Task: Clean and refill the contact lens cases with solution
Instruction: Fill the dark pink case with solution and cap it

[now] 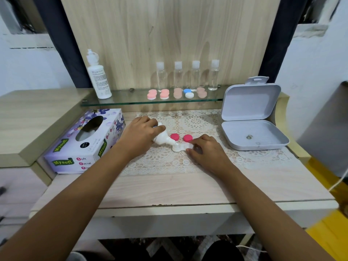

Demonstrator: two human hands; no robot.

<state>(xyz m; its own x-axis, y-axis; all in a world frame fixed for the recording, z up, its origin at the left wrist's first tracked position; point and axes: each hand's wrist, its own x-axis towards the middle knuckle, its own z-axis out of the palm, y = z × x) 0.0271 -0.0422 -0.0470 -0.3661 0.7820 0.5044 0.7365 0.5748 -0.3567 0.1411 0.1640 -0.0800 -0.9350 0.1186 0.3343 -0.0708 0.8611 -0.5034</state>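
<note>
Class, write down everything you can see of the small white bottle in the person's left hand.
The small white plastic squeeze bottle is opaque, tapering to a narrow nozzle. It is tilted, nozzle down and to the right, above the white lace mat. The left hand grips its body and hides much of it. Its tip reaches the open white lens case, which the right hand holds at the other end.

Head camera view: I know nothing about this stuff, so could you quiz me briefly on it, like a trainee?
1. True or false: the pink caps are screwed onto the lens case.
2. Which hand tips the small white bottle over that case? A left, B right.
3. How many clear bottles stand on the glass shelf?
Key: 1 false, they lie on the lace mat; 2 A, the left hand; 3 four.
</note>
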